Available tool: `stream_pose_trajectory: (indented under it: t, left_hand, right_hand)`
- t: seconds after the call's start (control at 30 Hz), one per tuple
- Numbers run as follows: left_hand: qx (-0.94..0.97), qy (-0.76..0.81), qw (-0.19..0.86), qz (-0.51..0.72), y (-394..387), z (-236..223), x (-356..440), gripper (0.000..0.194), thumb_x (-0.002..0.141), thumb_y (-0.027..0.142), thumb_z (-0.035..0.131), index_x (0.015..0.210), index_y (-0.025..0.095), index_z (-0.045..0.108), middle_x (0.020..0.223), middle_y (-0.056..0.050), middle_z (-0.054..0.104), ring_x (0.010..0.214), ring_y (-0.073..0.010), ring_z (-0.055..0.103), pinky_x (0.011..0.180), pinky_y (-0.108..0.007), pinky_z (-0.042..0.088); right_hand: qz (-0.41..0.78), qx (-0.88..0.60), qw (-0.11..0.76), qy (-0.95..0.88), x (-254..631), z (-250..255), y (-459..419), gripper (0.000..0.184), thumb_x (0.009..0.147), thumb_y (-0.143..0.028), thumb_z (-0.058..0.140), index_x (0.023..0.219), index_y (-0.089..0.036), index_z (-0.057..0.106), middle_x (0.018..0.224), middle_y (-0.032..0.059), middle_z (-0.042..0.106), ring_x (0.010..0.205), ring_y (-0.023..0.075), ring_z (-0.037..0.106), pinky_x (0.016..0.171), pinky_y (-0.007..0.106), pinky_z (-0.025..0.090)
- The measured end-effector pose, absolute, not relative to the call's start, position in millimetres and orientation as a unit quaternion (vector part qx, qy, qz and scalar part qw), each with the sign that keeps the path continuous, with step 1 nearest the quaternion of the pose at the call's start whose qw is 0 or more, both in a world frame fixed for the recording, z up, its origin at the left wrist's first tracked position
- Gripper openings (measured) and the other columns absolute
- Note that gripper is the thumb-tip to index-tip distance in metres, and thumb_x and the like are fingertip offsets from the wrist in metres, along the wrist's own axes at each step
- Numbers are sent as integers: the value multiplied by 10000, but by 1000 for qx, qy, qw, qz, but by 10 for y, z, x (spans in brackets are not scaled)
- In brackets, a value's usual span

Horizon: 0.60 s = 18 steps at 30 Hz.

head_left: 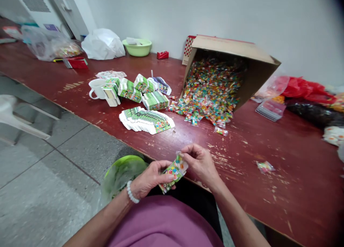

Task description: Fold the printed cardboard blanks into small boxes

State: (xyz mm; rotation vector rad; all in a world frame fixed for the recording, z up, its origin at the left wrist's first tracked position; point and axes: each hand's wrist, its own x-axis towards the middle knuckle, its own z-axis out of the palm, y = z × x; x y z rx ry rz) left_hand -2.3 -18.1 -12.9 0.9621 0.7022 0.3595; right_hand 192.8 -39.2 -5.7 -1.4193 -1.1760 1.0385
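Wrapped round a small green printed candy box [170, 177] is my left hand [154, 177], with a pale bead bracelet at its wrist. At the box's upper end, my right hand [197, 161] pinches a small clear packet of colored candy [178, 159]; part of the packet is hidden by the fingers and box flap. Beyond my hands lies a fanned stack of flat green boxes [146, 120]. A tipped cardboard carton [258, 75] spills many candy packets [206, 103] onto the red table [193, 136]. One loose packet [265, 166] lies to the right.
Bundled green boxes [156, 100] stand beside a white mug [97, 88]. A green-rimmed bin [118, 166] sits below the table edge at left. Along the wall are a green basin [138, 48], a white bag [103, 44] and red plastic [306, 91]. A white stool [16, 114] stands left.
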Motion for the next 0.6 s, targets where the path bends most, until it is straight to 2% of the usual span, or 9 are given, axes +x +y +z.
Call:
stream_pose_trajectory:
  t: [0.13, 0.27, 0.4, 0.5, 0.6]
  left_hand:
    - [406, 291, 849, 170, -231, -165, 48, 466, 772, 354, 764, 1142, 179, 543, 958, -65, 669, 668, -146, 678, 630, -267, 540]
    - [390, 302, 844, 210, -213, -142, 90, 427, 757, 291, 748, 1108, 189, 528, 916, -53, 669, 648, -146, 672, 584, -239, 521]
    - [400, 343, 815, 239, -200, -114, 96, 313, 779, 273, 698, 1053, 191, 570, 851, -18, 647, 613, -125, 624, 541, -224, 508]
    - [390, 362, 798, 284, -195, -128, 94, 282, 843, 382, 647, 1045, 189, 613, 879, -27, 654, 696, -151, 629, 552, -237, 528]
    - [328, 388, 808, 297, -171, -158, 95, 443, 897, 549, 529, 1051, 152, 652, 822, -56, 681, 625, -154, 621, 531, -261, 539]
  right_hand:
    - [350, -604, 486, -525, 1857, -44, -425, 64, 830, -277, 664, 835, -215, 679, 750, 13, 694, 642, 162, 615, 597, 267, 473]
    - [221, -593, 401, -662, 1876, 48, -485, 139, 900, -252, 588, 929, -267, 724, 810, 37, 717, 789, 217, 605, 723, 337, 459]
    - [222, -542, 373, -720, 1882, 76, -534, 196, 958, -241, 527, 1017, -278, 710, 977, 45, 727, 910, 222, 600, 842, 372, 441]
    - [251, -520, 381, -722, 1841, 27, -562, 184, 956, -234, 529, 1038, -277, 688, 983, 43, 713, 937, 220, 597, 866, 369, 441]
    - [258, -551, 452, -652, 1787, -59, -585, 214, 927, -246, 561, 1131, -263, 625, 1053, 59, 660, 969, 216, 587, 853, 353, 463]
